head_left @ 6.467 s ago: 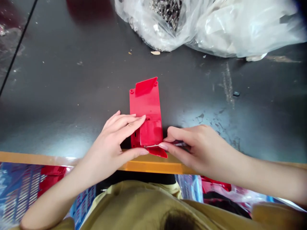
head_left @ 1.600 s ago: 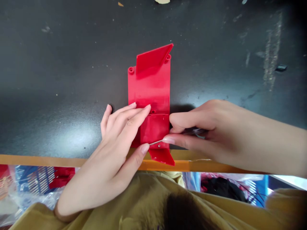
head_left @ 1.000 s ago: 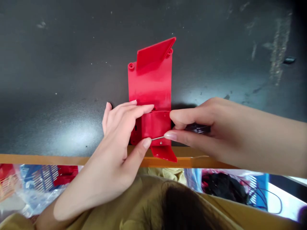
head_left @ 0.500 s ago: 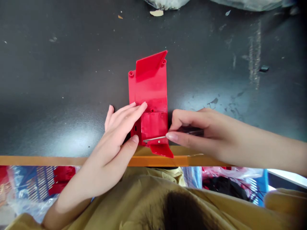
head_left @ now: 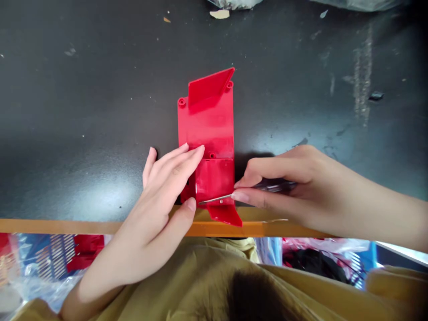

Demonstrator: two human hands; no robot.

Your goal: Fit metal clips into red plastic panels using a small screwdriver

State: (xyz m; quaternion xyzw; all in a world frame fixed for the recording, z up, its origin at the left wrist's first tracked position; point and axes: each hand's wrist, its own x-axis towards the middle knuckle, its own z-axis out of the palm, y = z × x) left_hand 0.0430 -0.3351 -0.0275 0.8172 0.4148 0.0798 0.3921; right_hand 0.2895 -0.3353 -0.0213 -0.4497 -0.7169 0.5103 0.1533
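Note:
A red plastic housing [head_left: 214, 127] lies on the dark tabletop, its near end at the front edge. It has a slanted flap at each end and a box-shaped compartment in the near half. My left hand [head_left: 163, 191] rests with fingers stretched out over the housing's left side, thumb at the compartment's near left corner. My right hand [head_left: 281, 180] is closed around a slim screwdriver [head_left: 216, 198] with a thin metal shaft and a dark see-through handle. The shaft lies across the compartment's near edge, its tip beside my left thumb. A small metal piece [head_left: 221, 202] shows just below the shaft.
The table's front edge [head_left: 100, 226] carries orange-brown trim. Clear plastic bags [head_left: 237, 3] sit at the far side, near a pale scrap [head_left: 220, 14]. A small dark piece [head_left: 376, 96] lies to the right. Below the edge are blue baskets [head_left: 43, 254] with red parts [head_left: 87, 252].
The view shifted, taking most of the bags out of sight. Half a second ago the shaft lay a little higher over the compartment; its tip is now lower. My left thumb has drawn back left.

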